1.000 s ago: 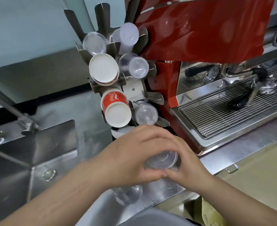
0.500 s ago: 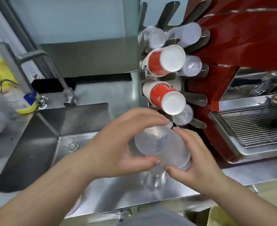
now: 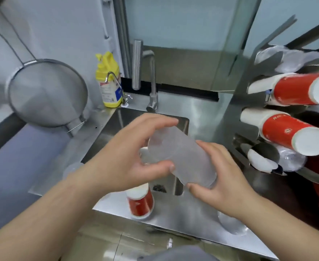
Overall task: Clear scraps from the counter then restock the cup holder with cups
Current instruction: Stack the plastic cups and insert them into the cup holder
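A: Steel desk (image 3: 177,210) and sink (image 3: 117,127) below both my hands; faucet (image 3: 152,80) and a yellow bottle (image 3: 108,80) on the far side of them, a mesh strainer (image 3: 45,93) hanging well off to the left.

B: State of the fingers?

A: Left hand (image 3: 128,162): fingers curled over the closed end of a stack of clear plastic cups (image 3: 181,157), thumb under it. Right hand (image 3: 224,178): fingers wrapped round the stack's wide end, thumb beneath. The stack lies tilted between the two hands, above the sink edge.

B: Cup holder?

A: To the right of my right hand, apart from it. The cup holder (image 3: 249,140) carries two stacks of red paper cups (image 3: 294,134) pointing outward, with clear cups above and below them; edges there are blurred.

B: Anything else near?

A: One red paper cup (image 3: 140,202) stands upside down on the desk, just under my left wrist. Dark scraps (image 3: 159,188) lie beside it, below the stack. A clear round item sits on the desk under my right forearm; I cannot tell what it is.
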Available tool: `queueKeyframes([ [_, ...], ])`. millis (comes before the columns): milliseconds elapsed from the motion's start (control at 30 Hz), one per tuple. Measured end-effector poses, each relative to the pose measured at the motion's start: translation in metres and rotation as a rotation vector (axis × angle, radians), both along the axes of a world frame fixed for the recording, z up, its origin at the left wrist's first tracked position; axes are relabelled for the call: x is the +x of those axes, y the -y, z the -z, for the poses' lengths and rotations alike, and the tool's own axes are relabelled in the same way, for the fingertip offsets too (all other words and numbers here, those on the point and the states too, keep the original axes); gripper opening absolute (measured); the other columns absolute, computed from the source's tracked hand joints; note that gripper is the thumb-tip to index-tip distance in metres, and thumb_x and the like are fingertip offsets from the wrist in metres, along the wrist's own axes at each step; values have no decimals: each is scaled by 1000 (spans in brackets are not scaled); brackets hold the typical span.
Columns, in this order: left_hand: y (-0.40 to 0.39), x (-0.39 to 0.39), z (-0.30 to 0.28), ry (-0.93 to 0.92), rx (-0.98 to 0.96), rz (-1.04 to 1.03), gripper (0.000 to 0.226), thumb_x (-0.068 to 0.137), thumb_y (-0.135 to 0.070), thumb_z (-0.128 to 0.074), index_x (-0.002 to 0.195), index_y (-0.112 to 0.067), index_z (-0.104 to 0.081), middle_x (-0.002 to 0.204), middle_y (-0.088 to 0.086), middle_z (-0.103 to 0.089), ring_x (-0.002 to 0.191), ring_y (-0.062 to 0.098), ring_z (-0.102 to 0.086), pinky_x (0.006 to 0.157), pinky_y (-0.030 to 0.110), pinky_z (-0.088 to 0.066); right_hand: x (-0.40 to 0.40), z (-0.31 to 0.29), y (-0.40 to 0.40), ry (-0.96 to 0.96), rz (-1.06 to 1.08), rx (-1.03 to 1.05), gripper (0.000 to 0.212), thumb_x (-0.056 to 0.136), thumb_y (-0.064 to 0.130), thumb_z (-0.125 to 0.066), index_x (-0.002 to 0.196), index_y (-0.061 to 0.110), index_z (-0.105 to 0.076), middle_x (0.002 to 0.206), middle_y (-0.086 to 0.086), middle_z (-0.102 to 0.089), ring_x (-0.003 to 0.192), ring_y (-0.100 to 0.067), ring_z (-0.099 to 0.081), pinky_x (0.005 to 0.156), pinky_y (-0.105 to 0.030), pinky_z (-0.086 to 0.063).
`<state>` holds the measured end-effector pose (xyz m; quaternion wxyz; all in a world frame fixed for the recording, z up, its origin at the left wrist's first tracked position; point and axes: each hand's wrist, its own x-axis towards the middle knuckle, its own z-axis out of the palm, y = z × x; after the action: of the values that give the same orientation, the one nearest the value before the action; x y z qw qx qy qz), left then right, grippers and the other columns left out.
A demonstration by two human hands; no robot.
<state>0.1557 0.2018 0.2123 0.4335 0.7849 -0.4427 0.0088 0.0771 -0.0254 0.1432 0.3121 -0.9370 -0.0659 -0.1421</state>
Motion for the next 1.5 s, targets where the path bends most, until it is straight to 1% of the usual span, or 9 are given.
queueKeyframes([
  [167,-65,7,2,-8,1,-182,60,72,-43,-67,128,-41,-47,130,-21,-48,123,-1,-48,92,8,-42,35,-3,-63,-28,-110,13,89,61,53,-67,140,28,-35,128,17,-38,122,15,-27,100,-1,-19],
  [300,-113,11,2,-12,-20,-299,56,73,-44,-67,125,-46,-46,127,-25,-48,123,2,-49,92,13,-45,63,-1,-114,-56,-194,16,92,61,56,-66,142,29,-33,137,12,-41,128,-3,-33,106,-24,-32],
  [533,-165,17,6,12,-57,-439,54,73,-41,-70,124,-38,-53,123,-22,-51,120,11,-53,92,36,-52,95,6,-176,-79,-317,25,91,67,45,-76,143,30,-30,137,10,-43,126,-9,-37,105,-28,-34],
  [800,-183,30,12,70,23,-508,54,72,-44,-69,123,-30,-58,120,-22,-53,113,-2,-52,88,7,-40,116,10,-213,-140,-444,111,73,70,38,-74,131,42,-36,126,17,-50,118,-4,-44,96,-23,-39],
  [900,-190,37,19,61,61,-524,56,72,-47,-68,124,-30,-59,120,-19,-54,113,-1,-51,88,7,-40,122,12,-224,-161,-440,96,71,71,34,-74,131,39,-38,118,21,-46,111,1,-42,91,-17,-36],
  [1033,-198,45,37,3,99,-543,61,70,-52,-66,127,-31,-57,121,-19,-52,113,1,-52,91,15,-46,130,19,-233,-199,-431,87,67,72,31,-72,130,35,-40,118,17,-50,112,-3,-45,92,-20,-40],
  [1200,-203,49,64,-68,118,-555,64,70,-54,-65,129,-33,-55,120,-27,-47,113,-5,-49,85,3,-37,135,35,-238,-260,-419,62,67,72,30,-69,133,32,-41,121,10,-54,112,-8,-49,95,-30,-45],
  [1367,-200,49,84,-130,124,-562,64,74,-39,-77,133,-29,-54,121,-24,-47,113,-10,-46,87,0,-35,136,45,-237,-331,-409,-8,64,76,28,-70,134,28,-41,124,9,-53,112,-9,-50,88,-22,-41],
  [1500,-197,51,96,-152,157,-567,67,77,-31,-80,137,-26,-51,125,-18,-46,112,-13,-45,88,-2,-32,138,49,-238,-372,-392,-61,59,76,28,-68,129,27,-44,120,6,-56,110,-13,-53,84,-25,-44],
])
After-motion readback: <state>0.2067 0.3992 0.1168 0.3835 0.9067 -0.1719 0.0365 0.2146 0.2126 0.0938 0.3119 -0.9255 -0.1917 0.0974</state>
